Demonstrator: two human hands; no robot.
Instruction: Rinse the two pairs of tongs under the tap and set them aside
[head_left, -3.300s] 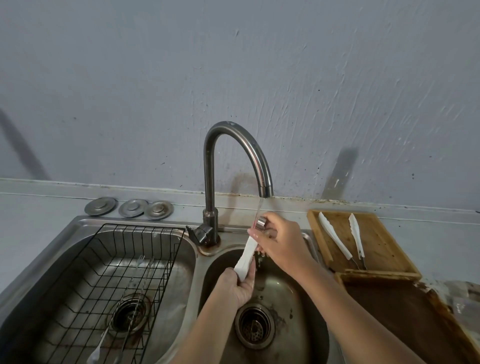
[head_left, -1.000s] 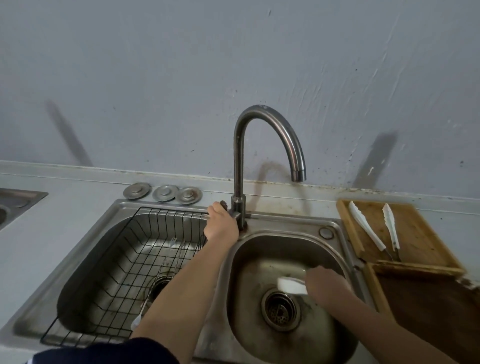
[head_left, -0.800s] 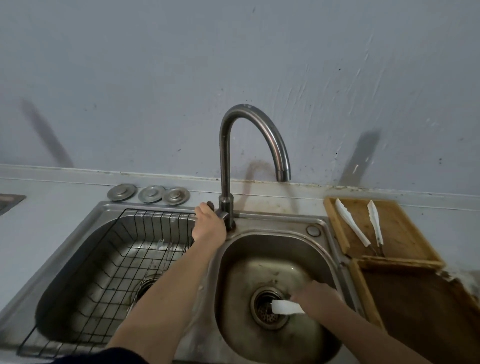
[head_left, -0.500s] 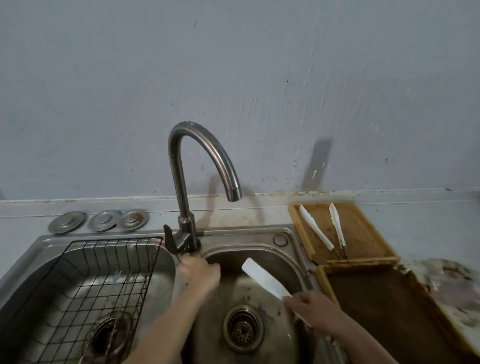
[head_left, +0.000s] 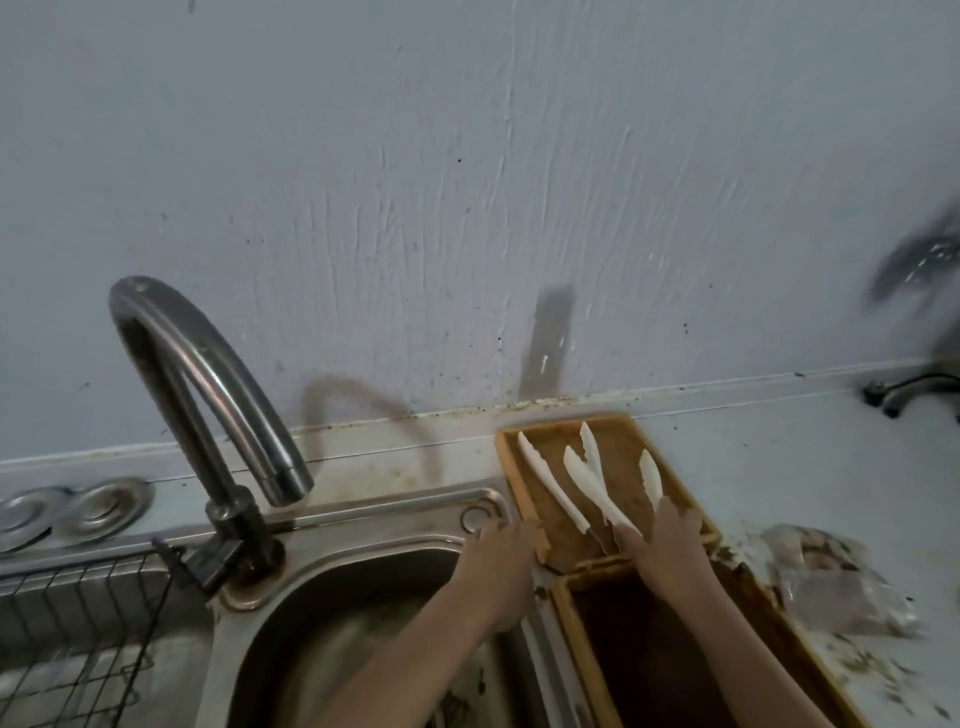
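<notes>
Two pairs of white tongs are in the small wooden tray (head_left: 691, 506) right of the sink. One pair (head_left: 551, 487) lies in the tray's left half, arms spread. My right hand (head_left: 670, 543) grips the near hinge end of the other pair (head_left: 597, 491), whose arms reach over the tray; I cannot tell whether they touch it. My left hand (head_left: 501, 564) rests on the sink rim beside the tray's near left corner, holding nothing. No water runs from the curved tap (head_left: 208, 374) to the left.
The right sink basin (head_left: 332, 623) lies under my left forearm. A black wire rack (head_left: 78, 639) fills the left basin, with round metal lids (head_left: 98, 512) behind it. A larger dark wooden tray (head_left: 670, 660) sits nearer me. A crumpled plastic bag (head_left: 836, 582) lies on the stained counter.
My right hand has carried the rinsed tongs out of the basin to the small wooden tray. My left hand left the tap's base and moved right to the sink rim. The view swung right.
</notes>
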